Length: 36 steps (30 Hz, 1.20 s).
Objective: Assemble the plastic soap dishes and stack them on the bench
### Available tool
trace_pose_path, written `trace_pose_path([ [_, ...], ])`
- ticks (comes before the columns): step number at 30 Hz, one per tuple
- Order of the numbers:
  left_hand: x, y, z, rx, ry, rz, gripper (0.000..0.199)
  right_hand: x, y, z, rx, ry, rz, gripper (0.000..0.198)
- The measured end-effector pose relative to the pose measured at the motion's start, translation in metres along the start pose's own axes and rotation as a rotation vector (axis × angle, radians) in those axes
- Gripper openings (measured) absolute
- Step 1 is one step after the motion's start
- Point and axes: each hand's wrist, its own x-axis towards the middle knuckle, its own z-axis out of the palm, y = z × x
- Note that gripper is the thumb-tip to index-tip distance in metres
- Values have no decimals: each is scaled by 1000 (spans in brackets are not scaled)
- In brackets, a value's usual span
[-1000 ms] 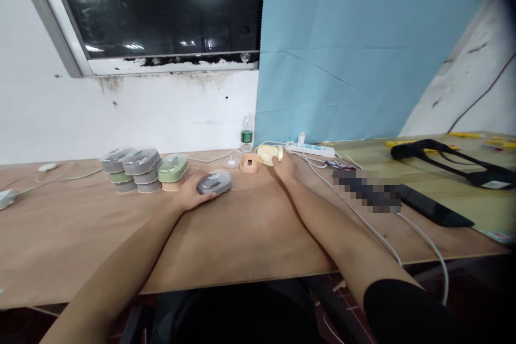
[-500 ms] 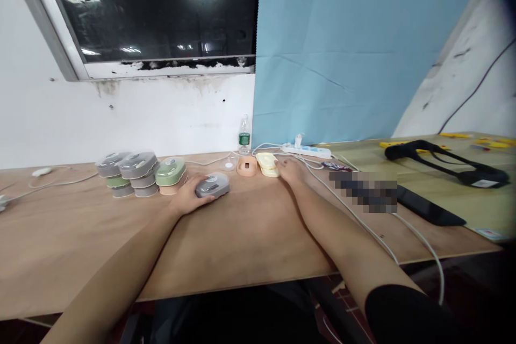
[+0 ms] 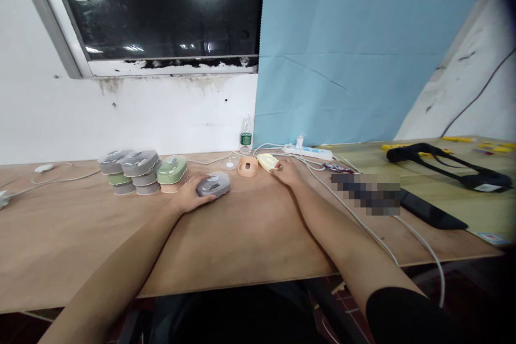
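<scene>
My left hand (image 3: pixel 192 193) curls around the near left side of a grey oval box with a clear lid (image 3: pixel 213 185), which rests on the tabletop. My right hand (image 3: pixel 288 172) has its fingers on the right end of a pale yellow oval case part (image 3: pixel 266 162); the fingertips are partly hidden. Between the hands stands a small orange case part (image 3: pixel 247 166) with a dark square opening. Just left of my left hand, a green box with a clear lid (image 3: pixel 172 169) sits on an orange one.
Stacked grey and green boxes (image 3: pixel 140 164) stand at the left. A water bottle (image 3: pixel 245 135) stands by the wall. Behind my right hand lie a power strip (image 3: pixel 312 152) and white cables. Farther right are a black phone-like slab (image 3: pixel 433 208) and a black strap frame (image 3: pixel 451 166).
My right hand has shifted slightly over the yellow part, which now shows as one slanted piece rather than two stacked layers. My left hand stays on the grey box.
</scene>
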Motion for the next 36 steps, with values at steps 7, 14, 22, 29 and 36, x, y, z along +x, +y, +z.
trace_pose_path([
  [7, 0, 0, -1, -7, 6, 9, 73, 1, -3, -5, -42, -39, 185, 39],
  [14, 0, -1, 0, -2, -3, 4, 74, 0, -8, -8, -117, 8, 197, 46],
  [22, -1, 1, -1, 3, 5, 9, 73, -2, -14, -9, -173, 8, 179, 45],
  [29, 0, 0, -1, 7, -12, -13, 74, -7, -20, -13, -166, 60, 147, 47],
  [36, 0, 3, 1, 14, -6, -2, 73, -28, -96, -9, -127, 118, -348, 41],
])
